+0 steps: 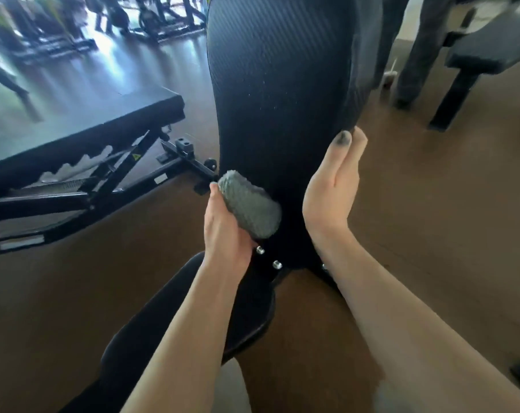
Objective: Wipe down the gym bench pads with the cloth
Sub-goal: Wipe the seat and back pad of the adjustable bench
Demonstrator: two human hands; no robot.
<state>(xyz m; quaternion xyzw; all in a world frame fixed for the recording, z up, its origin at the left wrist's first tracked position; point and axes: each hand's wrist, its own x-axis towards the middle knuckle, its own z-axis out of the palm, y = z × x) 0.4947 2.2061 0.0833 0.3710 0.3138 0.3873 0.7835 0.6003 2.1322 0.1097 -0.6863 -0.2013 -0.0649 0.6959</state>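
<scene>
Two bare forearms reach forward over the seat pad (246,317). Left hand (227,231) grasps a bunched grey cloth (249,208), pressed against the lower left part of the upright back pad (279,93), whose long axis rises away from the person. Right hand (331,189), fingers straight, steadies the pad's right edge. Judging by this, the next stroke would run upward, with the left hand leading; another bench (82,135) stands farther left
</scene>
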